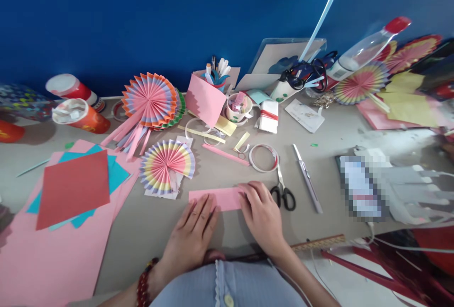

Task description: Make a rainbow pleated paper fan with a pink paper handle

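Observation:
A folded strip of pink paper lies flat on the table in front of me. My left hand rests palm down, its outstretched fingertips on the strip's left part. At the right end, my right hand curls over the paper, fingers bent and pressed to it; the thumb side is partly hidden. Just beyond the strip sits a pleated paper rosette in pink, yellow and lilac, with a gap in its circle. Scissors with black handles lie beside my right hand, and a roll of tape touches their blades.
A grey craft knife lies farther right, near a phone. Coloured sheets are stacked on the left. Along the blue wall stand paper cups, finished rosettes, a pen holder and a leaning bottle.

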Available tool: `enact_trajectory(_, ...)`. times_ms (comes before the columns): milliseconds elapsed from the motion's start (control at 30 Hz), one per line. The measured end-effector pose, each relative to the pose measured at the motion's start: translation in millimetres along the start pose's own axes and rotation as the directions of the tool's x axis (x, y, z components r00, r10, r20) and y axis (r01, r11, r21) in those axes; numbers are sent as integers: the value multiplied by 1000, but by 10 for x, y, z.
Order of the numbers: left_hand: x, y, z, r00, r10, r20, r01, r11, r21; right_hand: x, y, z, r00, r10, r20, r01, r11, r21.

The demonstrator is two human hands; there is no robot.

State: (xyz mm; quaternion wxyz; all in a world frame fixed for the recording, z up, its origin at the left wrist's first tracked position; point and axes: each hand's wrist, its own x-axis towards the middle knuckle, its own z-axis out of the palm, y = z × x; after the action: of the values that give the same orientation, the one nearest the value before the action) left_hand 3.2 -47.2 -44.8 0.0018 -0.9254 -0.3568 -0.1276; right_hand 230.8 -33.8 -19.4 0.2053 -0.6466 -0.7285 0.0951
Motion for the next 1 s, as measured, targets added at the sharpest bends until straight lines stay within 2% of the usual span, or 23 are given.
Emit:
enact_trajectory(67,0,6,-8,1000,4,24,-4,1000,10,-75,-30,-10,995,-97,18,98,994,-51)
enact_trajectory(167,0,15,-20,999,-2,48,2,1000,9,-197,-67,-35,963,-251,96,262,958,-115)
enact_trajectory(233,3,25,-25,999,-12,49,12,1000,0,-253,-66,-59,950,-277,146,297,945,-137)
enact_trajectory(333,11,44,-28,999,-17,47,17,1000,-10,-292,-45,-86,959,-241,151,264,951,-160)
enact_trajectory(500,28,53,-60,998,-8,64,8,1000,1,-311,-67,-61,944,-298,141,315,942,-120)
enact_trajectory(600,37,19,-112,995,7,100,-9,1000,18,-326,-44,-61,945,-282,168,302,947,-107)
enact_trajectory(700,5,-48,-179,988,35,152,-37,999,12,-357,38,-95,956,-260,139,275,956,-103)
enact_trajectory(1000,-437,-297,-331,974,-42,221,19,994,104,-488,202,-169,979,-189,83,196,977,-84)
